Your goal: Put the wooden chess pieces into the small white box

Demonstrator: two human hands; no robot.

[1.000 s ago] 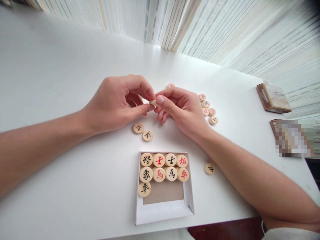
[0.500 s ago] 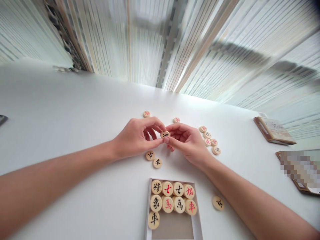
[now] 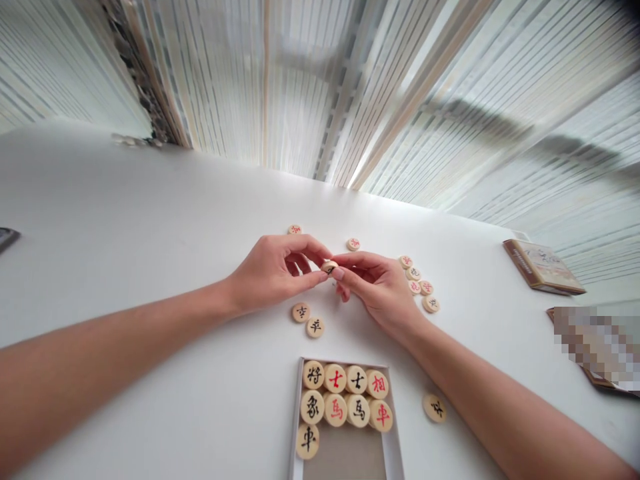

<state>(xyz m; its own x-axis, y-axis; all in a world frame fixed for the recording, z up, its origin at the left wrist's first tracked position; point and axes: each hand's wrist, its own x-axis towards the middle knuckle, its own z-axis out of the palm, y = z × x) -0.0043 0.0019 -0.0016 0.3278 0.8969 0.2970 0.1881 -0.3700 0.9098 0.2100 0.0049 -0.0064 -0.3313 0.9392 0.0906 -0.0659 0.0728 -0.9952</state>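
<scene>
Between my two hands, above the white table, is a round wooden Chinese chess piece (image 3: pixel 329 267) with a black character, tilted so that its face shows only in part. My left hand (image 3: pixel 280 273) pinches its left side between thumb and fingers. From the right, my right hand (image 3: pixel 377 283) grips the same piece with thumb and forefinger, its other fingers curled. Below my hands lie two black-marked pieces, one (image 3: pixel 301 312) touching or nearly touching the other (image 3: pixel 315 327). Closer to me, an open box tray (image 3: pixel 395 433) holds rows of pieces with red and black characters; its lower right part shows bare grey bottom.
Red-marked pieces lie beyond my hands, one at left (image 3: pixel 295 229) and one at right (image 3: pixel 353 244). Several more pieces (image 3: pixel 414 287) cluster right of my right hand. One piece (image 3: pixel 435 408) lies beside my right forearm. A brown-edged box (image 3: pixel 545 267) sits at far right; string curtains (image 3: pixel 295 87) hang behind.
The piece between my hands has tipped, so less of its marked face shows. My hands have stayed almost in place, and the whole view has shifted slightly.
</scene>
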